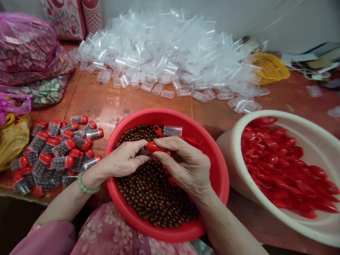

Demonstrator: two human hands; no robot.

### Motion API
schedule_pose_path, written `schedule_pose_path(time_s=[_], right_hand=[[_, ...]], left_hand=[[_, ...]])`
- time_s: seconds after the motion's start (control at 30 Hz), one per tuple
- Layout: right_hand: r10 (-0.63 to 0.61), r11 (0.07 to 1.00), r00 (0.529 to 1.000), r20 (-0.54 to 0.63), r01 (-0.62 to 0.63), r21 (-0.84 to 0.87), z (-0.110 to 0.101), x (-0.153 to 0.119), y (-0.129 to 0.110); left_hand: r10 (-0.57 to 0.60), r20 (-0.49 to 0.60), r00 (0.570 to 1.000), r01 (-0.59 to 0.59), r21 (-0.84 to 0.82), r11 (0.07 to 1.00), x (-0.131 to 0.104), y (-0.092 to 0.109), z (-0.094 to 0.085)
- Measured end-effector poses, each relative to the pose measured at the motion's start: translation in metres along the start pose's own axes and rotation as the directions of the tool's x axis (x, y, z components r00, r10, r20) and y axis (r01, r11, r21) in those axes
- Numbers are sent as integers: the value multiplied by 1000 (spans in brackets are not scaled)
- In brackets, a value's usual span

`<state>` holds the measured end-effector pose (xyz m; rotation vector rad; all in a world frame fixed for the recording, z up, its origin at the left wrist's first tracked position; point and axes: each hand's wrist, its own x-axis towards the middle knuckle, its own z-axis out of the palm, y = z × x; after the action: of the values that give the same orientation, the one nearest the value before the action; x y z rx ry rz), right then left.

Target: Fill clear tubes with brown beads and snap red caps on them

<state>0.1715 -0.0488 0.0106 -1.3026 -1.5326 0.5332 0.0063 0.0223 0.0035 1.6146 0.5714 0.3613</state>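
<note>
Red plastic cap (155, 147), one: pinched between thumb and fingers of the right hand (183, 159), over the red basin (222, 191). Small dark piece (143, 152), one: gripped by the left hand (126, 159) against the cap; mostly hidden, kind cannot be told. Bracelet (89, 187), pale green beads: on the left wrist.

Brown beads (156, 198), many: loose in the basin. Clear container (173, 131), one: in the basin, beyond the hands. White tub (253, 191), tilted: to the right, holding a heap of red parts (281, 173). Capped containers (62, 148), bead-filled: heaped on the bench (111, 102), left. Clear containers (164, 56), uncapped: large pile, rear. Yellow basket (273, 69), perforated: right of the pile. Pink bags (29, 46), filled: far left.
</note>
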Motion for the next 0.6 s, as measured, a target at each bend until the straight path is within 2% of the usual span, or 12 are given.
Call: schedule_pose_path(time_s=[0.1,0.2,0.3,0.37,0.47,0.53,0.6], right_hand=[[52,998,999,-10,-52,-28,-3,-4,2],[83,996,995,-50,-85,-33,-7,-8,5],[102,993,994,-38,-104,-56,-10,-10,7],[153,986,987,-41,-155,-67,-10,-9,7],[241,970,962,-130,-242,3,-4,-5,4],[242,970,953,-184,-238,48,2,-3,1],[217,976,958,-188,-210,58,8,-1,-1]], left_hand=[[-46,-21,999,44,-76,996,0,0,0],[-97,-89,991,76,-215,974,0,1,-1],[-130,-137,982,85,-295,952,0,2,-1],[-141,-143,980,89,-320,943,0,1,-1],[-140,-146,979,86,-331,940,1,0,-1],[-139,-126,982,92,-320,943,1,-1,0],[-128,-93,987,94,-309,946,1,-3,0]])
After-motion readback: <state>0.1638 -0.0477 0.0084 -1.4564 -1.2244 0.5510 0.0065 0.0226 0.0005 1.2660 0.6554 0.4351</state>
